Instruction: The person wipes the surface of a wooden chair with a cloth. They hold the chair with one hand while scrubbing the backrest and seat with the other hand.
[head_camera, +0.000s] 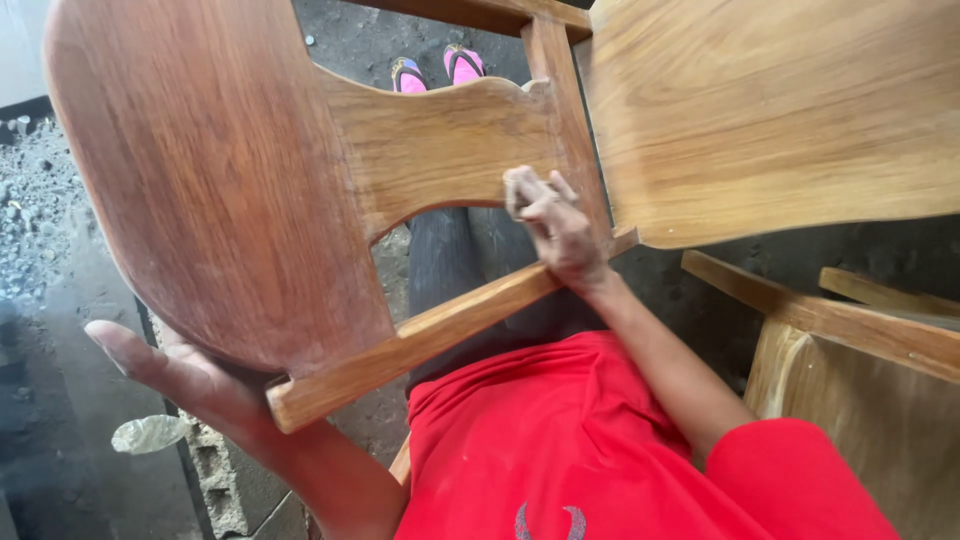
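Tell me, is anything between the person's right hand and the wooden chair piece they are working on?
Nothing visible. The right hand presses straight against the chair's wooden frame, fingers curled, perhaps around a small pad, too unclear to tell. The left hand supports the frame from beneath, also in direct contact.

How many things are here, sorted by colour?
Brown: 2, the wooden chair frame held on the lap and a second wooden chair beside it.
Pink: 2, the pink flip-flop sandals.
Red: 1, the red shirt.
Total: 5.
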